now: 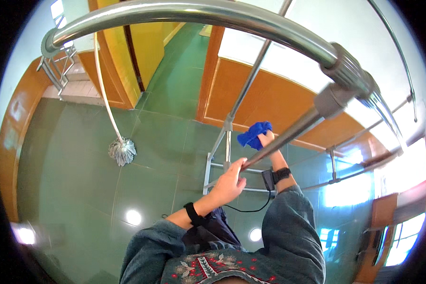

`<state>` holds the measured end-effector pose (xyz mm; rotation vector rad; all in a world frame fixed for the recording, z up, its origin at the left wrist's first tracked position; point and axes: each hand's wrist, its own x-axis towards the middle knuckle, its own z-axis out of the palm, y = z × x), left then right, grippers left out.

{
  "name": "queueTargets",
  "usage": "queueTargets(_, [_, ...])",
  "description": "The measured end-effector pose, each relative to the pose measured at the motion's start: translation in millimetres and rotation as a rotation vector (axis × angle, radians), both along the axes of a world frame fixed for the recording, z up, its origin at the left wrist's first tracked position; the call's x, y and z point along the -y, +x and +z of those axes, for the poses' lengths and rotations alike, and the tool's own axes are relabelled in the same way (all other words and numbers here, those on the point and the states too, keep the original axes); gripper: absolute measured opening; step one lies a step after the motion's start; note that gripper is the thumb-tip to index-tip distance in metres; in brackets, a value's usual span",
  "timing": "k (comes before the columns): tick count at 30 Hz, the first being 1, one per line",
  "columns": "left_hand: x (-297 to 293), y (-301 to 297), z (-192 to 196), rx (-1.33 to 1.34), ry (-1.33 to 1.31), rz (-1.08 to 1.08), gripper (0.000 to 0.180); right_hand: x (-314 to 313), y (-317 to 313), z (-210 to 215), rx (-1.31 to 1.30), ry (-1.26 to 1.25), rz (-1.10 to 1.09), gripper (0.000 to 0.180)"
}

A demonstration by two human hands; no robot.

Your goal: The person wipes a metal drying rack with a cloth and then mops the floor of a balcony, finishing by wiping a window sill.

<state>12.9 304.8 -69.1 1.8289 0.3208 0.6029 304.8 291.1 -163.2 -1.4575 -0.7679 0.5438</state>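
A metal tube rack (189,13) stands in front of me, its thick top rail curving across the upper view. My left hand (228,184) is closed around the lower part of its near upright pole (293,128). Beyond that pole, my right hand (267,138) grips a bunched blue cloth (254,135). The cloth is near a thinner upright (228,142), and I cannot tell whether it touches it. A grey plastic joint (338,92) links the near pole to the top rail. Both wrists wear black straps, the right one with a small box and cable.
A string mop (122,151) leans at the left, its head on the green tiled floor (151,189). Behind it are a yellow door (146,52) and pinkish steps (83,90). Wood panelling (270,90) lines the wall behind the rack. More thin rack bars (333,165) extend right.
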Motion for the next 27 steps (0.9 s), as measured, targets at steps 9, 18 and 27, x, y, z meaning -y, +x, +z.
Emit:
queueTargets(9, [-3, -23, 12, -0.141, 0.053, 0.201, 0.06, -165, -100, -23, 0.431, -0.843, -0.283, 0.048])
queueTargets(18, [16, 6, 19, -0.04, 0.021, 0.248, 0.056, -128, -39, -43, -0.267, -0.504, 0.165, 0.023])
queueTargets(27, [38, -1, 18, -0.062, -0.034, 0.38, 0.052, -3, -131, 38, 0.536, -0.286, 0.949, 0.022])
